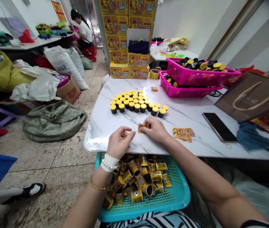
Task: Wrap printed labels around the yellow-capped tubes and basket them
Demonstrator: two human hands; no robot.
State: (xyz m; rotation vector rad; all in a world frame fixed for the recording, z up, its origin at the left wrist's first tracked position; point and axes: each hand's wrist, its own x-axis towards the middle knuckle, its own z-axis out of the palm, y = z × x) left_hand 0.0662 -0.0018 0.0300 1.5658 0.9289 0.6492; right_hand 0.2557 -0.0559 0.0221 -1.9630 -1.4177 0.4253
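My right hand (155, 129) pinches a small orange sticker (141, 128) against the white marble table (105, 126). My left hand (120, 141) hovers just left of it, fingers curled together in a pinch with nothing I can make out between them. A small stack of the same orange stickers (183, 134) lies to the right of my right hand. Behind my hands stand several small black tubs with yellow lids (136, 102), packed in rows. Under the table edge a teal basket (179, 196) on my lap holds several wrapped yellow-and-black tubs.
Two pink baskets (191, 83) of loose caps sit at the back right. A black phone (220, 127), a brown paper bag (250, 98) and a blue cloth (255, 139) lie at the right. Yellow cartons (124, 38) are stacked behind. Sacks cover the floor at left; another person sits far back.
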